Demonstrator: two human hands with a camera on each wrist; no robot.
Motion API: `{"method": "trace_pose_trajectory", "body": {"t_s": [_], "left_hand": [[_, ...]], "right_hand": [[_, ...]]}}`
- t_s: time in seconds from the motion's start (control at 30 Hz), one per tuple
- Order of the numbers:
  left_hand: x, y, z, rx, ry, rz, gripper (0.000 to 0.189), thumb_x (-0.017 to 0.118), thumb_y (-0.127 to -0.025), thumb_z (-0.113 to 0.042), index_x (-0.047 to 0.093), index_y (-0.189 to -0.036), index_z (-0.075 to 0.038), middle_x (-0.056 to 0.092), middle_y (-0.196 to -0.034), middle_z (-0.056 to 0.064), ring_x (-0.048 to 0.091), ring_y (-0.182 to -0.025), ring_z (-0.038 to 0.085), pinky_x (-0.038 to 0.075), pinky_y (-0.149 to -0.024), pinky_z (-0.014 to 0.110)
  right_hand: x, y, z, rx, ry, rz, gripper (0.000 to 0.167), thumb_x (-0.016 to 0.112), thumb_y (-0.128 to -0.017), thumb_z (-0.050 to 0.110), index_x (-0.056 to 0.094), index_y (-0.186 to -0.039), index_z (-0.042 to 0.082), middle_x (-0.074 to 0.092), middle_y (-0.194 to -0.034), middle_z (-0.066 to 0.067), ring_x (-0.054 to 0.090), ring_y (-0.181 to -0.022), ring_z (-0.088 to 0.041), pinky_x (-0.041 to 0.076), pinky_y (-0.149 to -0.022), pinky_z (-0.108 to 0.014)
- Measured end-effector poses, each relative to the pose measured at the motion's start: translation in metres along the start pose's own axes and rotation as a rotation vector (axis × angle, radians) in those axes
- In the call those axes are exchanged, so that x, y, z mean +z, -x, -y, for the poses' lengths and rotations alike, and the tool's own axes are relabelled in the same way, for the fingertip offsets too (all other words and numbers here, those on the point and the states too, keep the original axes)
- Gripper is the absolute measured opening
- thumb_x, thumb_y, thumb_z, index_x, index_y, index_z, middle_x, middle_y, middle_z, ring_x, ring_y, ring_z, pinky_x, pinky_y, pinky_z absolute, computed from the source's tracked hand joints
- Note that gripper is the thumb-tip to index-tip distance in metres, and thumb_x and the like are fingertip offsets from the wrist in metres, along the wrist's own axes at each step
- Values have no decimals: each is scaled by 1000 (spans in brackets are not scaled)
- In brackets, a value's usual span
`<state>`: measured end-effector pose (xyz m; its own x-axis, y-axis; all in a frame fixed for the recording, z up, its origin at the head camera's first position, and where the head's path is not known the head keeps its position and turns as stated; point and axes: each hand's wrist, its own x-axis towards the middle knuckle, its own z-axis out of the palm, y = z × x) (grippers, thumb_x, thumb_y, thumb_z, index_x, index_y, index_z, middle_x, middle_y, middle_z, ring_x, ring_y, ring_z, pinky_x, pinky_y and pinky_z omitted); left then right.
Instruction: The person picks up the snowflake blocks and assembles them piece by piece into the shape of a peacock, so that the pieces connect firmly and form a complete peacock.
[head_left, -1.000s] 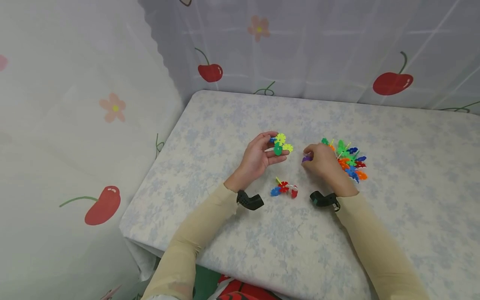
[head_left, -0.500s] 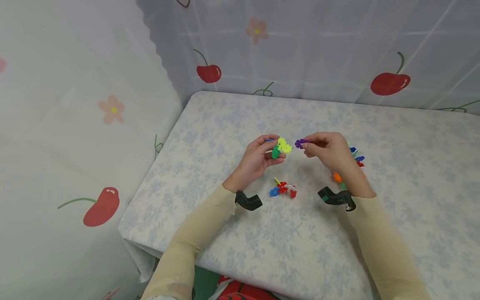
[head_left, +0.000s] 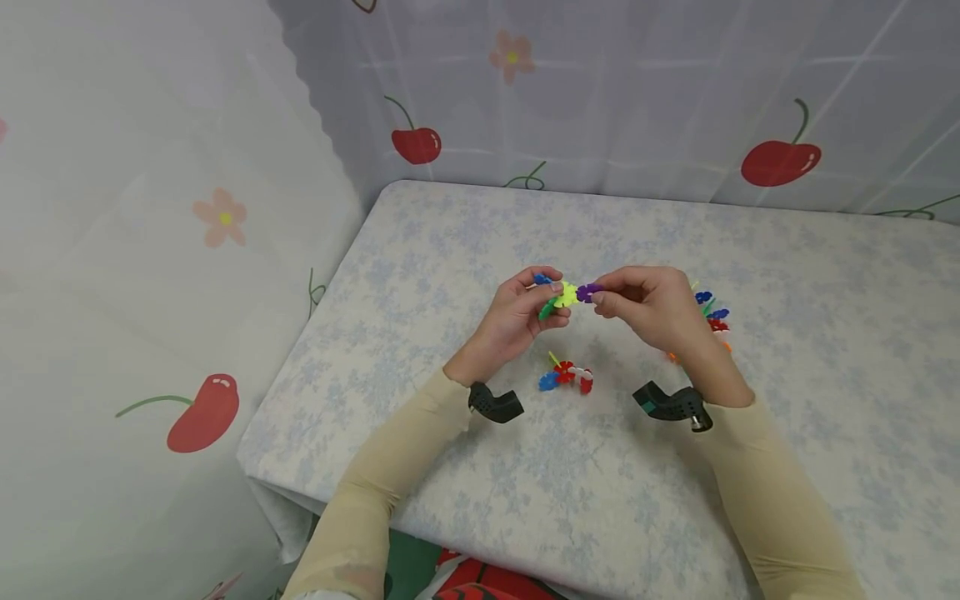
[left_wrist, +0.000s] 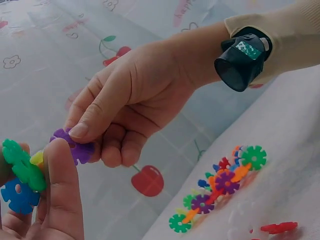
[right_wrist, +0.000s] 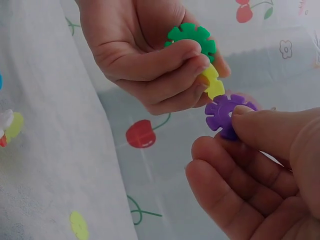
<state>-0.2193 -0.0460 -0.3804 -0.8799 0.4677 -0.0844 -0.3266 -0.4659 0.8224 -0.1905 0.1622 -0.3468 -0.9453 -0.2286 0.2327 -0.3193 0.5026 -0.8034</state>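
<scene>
My left hand grips a small cluster of notched plastic snowflake discs: a green disc, a blue disc and a yellow disc. Between thumb and index finger, my right hand pinches a purple snowflake disc. The purple disc's edge meets the yellow one in the head and right wrist views. Both hands are raised over the table, close together. Part of the cluster is hidden behind the left fingers.
A small joined group of red, blue, white and yellow discs lies on the cloth-covered table below the hands. Beside the right wrist lies a longer chain of many-coloured discs, partly covered by that hand in the head view.
My right hand has lifted the purple disc from beside the long chain and brought it left to the yellow disc. The left hand has turned its cluster slightly.
</scene>
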Motion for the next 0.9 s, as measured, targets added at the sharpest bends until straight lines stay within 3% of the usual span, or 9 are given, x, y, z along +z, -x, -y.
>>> {"method": "trace_pose_trajectory", "body": {"t_s": [0.17, 0.37, 0.53, 0.6, 0.63, 0.7, 0.77, 0.83, 0.9], "left_hand": [[0, 1, -1, 1, 2, 22, 17, 45, -106, -2, 57, -99, -12, 64, -81, 2, 67, -56, 8, 61, -64, 19], [-1, 3, -2, 33, -54, 66, 26, 43, -106, -1, 63, -93, -11, 65, -78, 1, 67, -55, 7, 60, -61, 20], [-1, 3, 1, -4, -40, 91, 30, 41, -107, -1, 64, -91, -12, 64, -78, 1, 64, -55, 7, 58, -60, 18], [-1, 4, 4, -13, -21, 109, 29, 43, -107, -4, 65, -90, -13, 64, -76, 0, 62, -54, 7, 55, -58, 17], [-1, 4, 5, -8, -15, 117, 22, 52, -105, -10, 65, -89, -14, 64, -73, 0, 61, -53, 7, 53, -56, 17], [-2, 5, 8, 19, -9, 132, 17, 70, -97, -26, 66, -85, -16, 64, -67, -2, 58, -50, 6, 49, -52, 17], [-1, 5, 11, 69, -11, 141, 29, 83, -83, -42, 67, -82, -17, 64, -61, -5, 56, -47, 4, 46, -48, 17], [-1, 5, 13, 111, -23, 149, 42, 88, -68, -54, 68, -80, -19, 63, -57, -7, 54, -44, 3, 42, -46, 17], [-1, 5, 14, 138, -35, 154, 43, 86, -68, -57, 68, -80, -20, 62, -57, -7, 52, -44, 3, 39, -46, 17]], "right_hand": [[2, 3, 2, -29, -7, -7, 14, 72, -94, 7, 77, -104, -1, 76, -96, -20, 67, -72, 5, 55, -73, -8], [5, 5, 6, -135, 28, -11, 9, 74, -90, 2, 78, -98, -2, 76, -90, -17, 66, -71, 10, 54, -71, -7], [5, 7, 8, -181, 49, -27, 6, 76, -88, -1, 78, -93, -1, 74, -83, -13, 65, -65, 5, 54, -66, -8], [6, 8, 7, -209, 43, -23, 6, 77, -86, -3, 78, -91, -2, 74, -80, -12, 64, -63, 2, 55, -64, -10], [7, 8, 7, -228, 43, -15, 6, 77, -85, -5, 78, -90, -2, 73, -79, -12, 64, -62, 1, 55, -63, -10], [9, 8, 6, -260, 35, 11, 7, 77, -84, -6, 77, -90, -2, 73, -78, -11, 65, -61, -1, 55, -62, -12], [11, 8, 6, -277, 21, 26, 7, 77, -83, -7, 77, -89, -2, 73, -76, -11, 66, -60, -2, 56, -61, -14], [13, 8, 6, -278, 11, 33, 7, 77, -84, -7, 76, -89, -2, 72, -75, -11, 66, -60, -2, 56, -60, -15], [14, 8, 6, -264, -5, 19, 6, 76, -84, -7, 76, -89, -3, 72, -73, -12, 65, -59, -2, 56, -59, -15]]}}
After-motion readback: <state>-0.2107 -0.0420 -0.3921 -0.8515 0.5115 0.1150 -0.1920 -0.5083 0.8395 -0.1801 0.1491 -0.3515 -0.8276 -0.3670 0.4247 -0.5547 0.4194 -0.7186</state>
